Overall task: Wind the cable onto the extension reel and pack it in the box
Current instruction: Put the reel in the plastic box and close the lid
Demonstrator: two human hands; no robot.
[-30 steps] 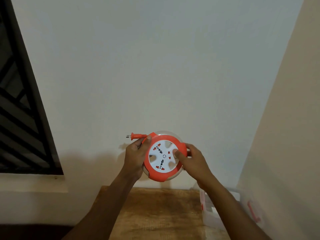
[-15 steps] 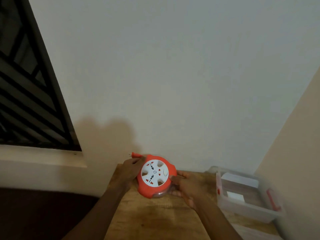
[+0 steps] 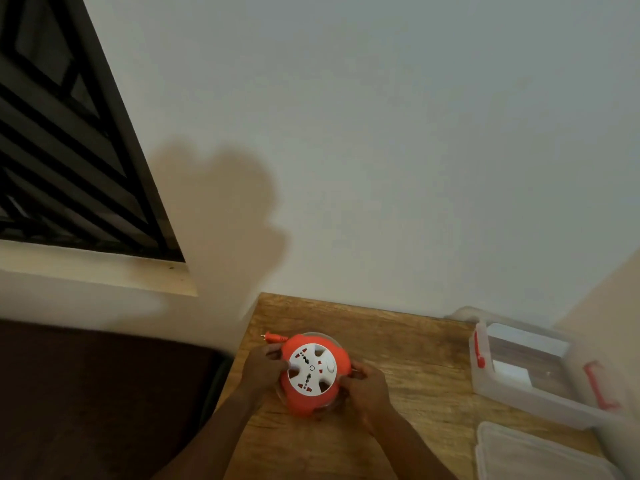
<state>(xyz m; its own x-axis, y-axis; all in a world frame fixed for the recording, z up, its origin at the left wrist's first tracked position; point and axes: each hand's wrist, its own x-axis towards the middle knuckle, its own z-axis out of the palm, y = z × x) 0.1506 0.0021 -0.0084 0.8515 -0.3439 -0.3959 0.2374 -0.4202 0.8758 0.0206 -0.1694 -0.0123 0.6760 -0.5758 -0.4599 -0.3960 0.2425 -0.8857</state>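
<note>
An orange extension reel (image 3: 311,374) with a white socket face sits low over the wooden table (image 3: 408,362), held between both hands. My left hand (image 3: 265,368) grips its left rim. My right hand (image 3: 367,388) grips its right lower rim. The orange plug (image 3: 275,338) sticks out to the upper left of the reel. The cable is wound inside and mostly hidden. An open clear plastic box (image 3: 512,393) with red latches stands at the right of the table.
The box's clear lid (image 3: 540,455) lies on the table at the lower right. A white card rests inside the box. A barred window (image 3: 69,133) fills the upper left. A white wall is behind, a dark surface lies left of the table.
The reel came down from in front of the wall to just over the table, still held by both hands. The view tilted down, showing the box and lid.
</note>
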